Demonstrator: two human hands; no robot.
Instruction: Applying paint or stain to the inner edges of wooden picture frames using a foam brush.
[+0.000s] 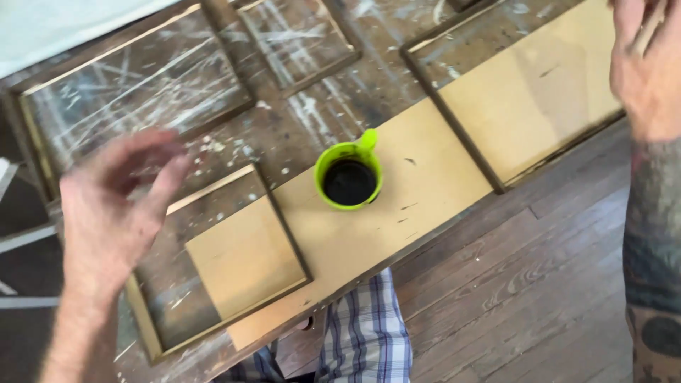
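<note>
Head view:
My left hand (117, 206): at 9 o'clock, fingers spread and loosely curled, holding nothing, above a shallow wooden frame (220, 262).
My right hand (642, 67): at 2 o'clock, over a larger frame (525, 92); I cannot tell its grip.
Green cup (348, 176): centre, dark inside, upright on a tan board (397, 213).
Worktable (333, 106): paint-scratched.
</note>
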